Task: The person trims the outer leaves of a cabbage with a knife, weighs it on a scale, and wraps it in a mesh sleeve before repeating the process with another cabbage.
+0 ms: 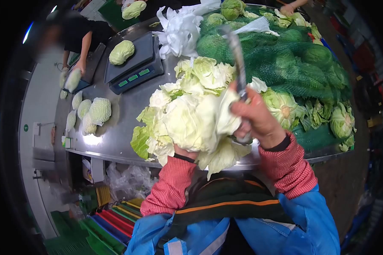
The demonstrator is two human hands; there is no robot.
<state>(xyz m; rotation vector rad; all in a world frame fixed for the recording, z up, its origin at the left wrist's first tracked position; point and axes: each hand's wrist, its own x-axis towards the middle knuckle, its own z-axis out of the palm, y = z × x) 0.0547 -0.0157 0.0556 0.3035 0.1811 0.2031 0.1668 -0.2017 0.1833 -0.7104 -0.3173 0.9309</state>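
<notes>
A pale green cabbage (pixel 190 121) with loose outer leaves is held up over the steel table's (pixel 110 140) front edge. My left hand (pixel 185 152) supports it from below and is mostly hidden by the leaves. My right hand (pixel 254 119) is closed around the handle of a knife (pixel 237 57), whose blurred blade points up and away, just right of the cabbage. Cut leaves (pixel 202 74) lie piled behind the cabbage.
A scale (pixel 134 63) carries one cabbage (pixel 121 51). Netted cabbages (pixel 91 112) lie at the left. Green mesh sacks of cabbages (pixel 293 63) fill the right side, white foam nets (pixel 181 29) sit behind. Another person's arm (pixel 83 51) works at the far left. Coloured crates (pixel 110 216) stand below.
</notes>
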